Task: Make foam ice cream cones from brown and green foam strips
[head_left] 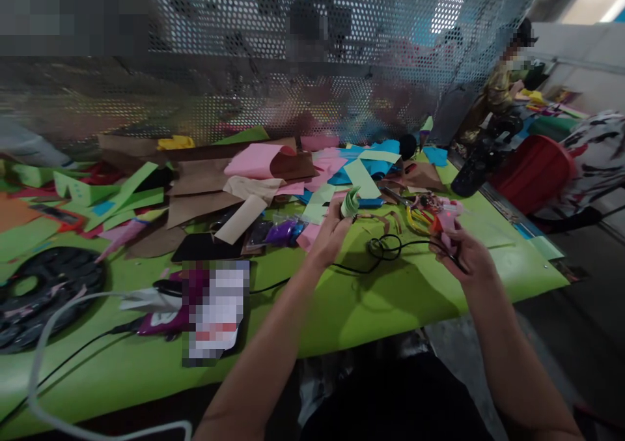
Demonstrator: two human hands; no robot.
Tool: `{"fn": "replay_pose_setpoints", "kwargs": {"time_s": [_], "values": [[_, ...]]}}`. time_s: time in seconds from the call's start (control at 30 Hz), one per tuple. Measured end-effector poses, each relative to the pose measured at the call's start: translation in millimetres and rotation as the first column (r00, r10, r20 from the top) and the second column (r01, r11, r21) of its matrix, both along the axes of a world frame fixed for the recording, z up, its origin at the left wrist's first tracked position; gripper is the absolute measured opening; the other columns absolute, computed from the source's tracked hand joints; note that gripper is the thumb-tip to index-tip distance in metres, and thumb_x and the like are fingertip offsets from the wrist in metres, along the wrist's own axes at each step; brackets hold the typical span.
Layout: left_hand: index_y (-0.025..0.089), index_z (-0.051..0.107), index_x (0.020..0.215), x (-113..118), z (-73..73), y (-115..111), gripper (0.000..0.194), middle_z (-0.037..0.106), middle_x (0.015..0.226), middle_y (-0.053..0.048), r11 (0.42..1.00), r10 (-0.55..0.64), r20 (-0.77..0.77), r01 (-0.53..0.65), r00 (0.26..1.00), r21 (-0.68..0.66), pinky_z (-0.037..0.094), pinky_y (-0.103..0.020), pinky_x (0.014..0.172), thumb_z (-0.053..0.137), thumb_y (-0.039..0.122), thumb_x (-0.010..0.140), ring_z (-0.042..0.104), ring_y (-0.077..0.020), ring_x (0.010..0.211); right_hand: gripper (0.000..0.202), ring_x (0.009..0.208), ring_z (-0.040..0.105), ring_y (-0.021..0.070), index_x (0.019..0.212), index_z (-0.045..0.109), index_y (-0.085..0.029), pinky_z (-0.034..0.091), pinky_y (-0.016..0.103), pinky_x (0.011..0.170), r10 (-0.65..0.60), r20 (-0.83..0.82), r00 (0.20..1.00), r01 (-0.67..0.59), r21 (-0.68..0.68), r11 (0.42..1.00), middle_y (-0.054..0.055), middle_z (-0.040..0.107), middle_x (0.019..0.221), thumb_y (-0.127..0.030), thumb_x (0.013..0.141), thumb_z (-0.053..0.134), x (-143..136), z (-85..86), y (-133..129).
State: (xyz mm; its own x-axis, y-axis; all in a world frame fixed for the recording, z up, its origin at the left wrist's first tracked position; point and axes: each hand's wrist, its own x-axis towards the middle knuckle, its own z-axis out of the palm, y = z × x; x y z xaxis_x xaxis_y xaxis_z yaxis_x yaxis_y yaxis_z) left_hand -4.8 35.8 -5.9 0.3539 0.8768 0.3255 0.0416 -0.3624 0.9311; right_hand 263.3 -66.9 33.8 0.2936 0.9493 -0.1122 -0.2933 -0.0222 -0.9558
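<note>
A rolled green paper piece is being pinched by the left hand at frame centre, while a pink glue gun is being gripped by the right hand above the green worktop.

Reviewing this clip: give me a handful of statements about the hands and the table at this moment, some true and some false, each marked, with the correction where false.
1. The left hand holds a small roll of green paper. True.
2. The right hand is empty and flat on the table. False: it is raised and grips a pink tool with a black cord trailing from it.
3. The table top is bright green. True.
4. The paper scraps are all one colour. False: pink, blue, green and brown pieces lie mixed.
5. Both hands touch each other. False: they are apart, with the cord loop on the table between them.
</note>
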Motion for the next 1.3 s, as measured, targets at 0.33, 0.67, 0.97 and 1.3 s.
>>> {"fn": "replay_pose_setpoints", "kwargs": {"time_s": [0.33,0.67,0.97,1.3], "values": [[0.024,0.048,0.121,0,7.6,-2,0.031,0.055,0.115,-0.006,0.999,-0.031,0.029,0.031,0.999,0.015,0.042,-0.035,0.097,0.046,0.03,0.09,0.05,-0.0204,0.102,0.031,0.046,0.045,0.0095,0.073,0.065,-0.019,0.036,0.022,0.041,0.283,0.217,0.934,-0.277,-0.061,0.959,-0.003,0.054,0.054,-0.04,0.062,0.085,-34,20.5,7],[0.024,0.048,0.119,-3,6.1,-5,0.026,0.056,0.113,-0.004,1.0,0.023,-0.07,-0.024,0.997,-0.018,0.041,-0.034,0.096,0.047,0.029,0.093,0.05,-0.0207,0.103,0.041,0.049,0.043,0.0091,0.078,0.069,-0.017,0.033,0.022,0.042,0.292,0.353,0.889,-0.29,-0.061,0.955,-0.004,0.051,0.057,-0.051,0.062,0.086,-41,24.3,17],[0.024,0.048,0.121,-3,8.5,-6,0.028,0.056,0.116,-0.006,1.0,0.013,-0.095,-0.013,0.995,0.002,0.041,-0.034,0.097,0.045,0.031,0.094,0.05,-0.0213,0.104,0.037,0.055,0.044,0.0103,0.085,0.07,-0.017,0.035,0.023,0.048,0.305,0.46,0.834,-0.319,-0.05,0.946,-0.003,0.052,0.063,-0.051,0.074,0.078,-38,18.0,19],[0.022,0.049,0.123,-2,3.8,-4,0.031,0.057,0.113,-0.005,0.999,-0.007,-0.025,0.008,1.0,0.054,0.043,-0.032,0.095,0.046,0.021,0.092,0.051,-0.0186,0.1,0.04,0.059,0.047,0.0132,0.09,0.07,-0.018,0.037,0.025,0.05,0.326,0.519,0.79,-0.325,-0.096,0.941,-0.001,0.053,0.068,-0.056,0.08,0.073,-38,15.0,19]]}}
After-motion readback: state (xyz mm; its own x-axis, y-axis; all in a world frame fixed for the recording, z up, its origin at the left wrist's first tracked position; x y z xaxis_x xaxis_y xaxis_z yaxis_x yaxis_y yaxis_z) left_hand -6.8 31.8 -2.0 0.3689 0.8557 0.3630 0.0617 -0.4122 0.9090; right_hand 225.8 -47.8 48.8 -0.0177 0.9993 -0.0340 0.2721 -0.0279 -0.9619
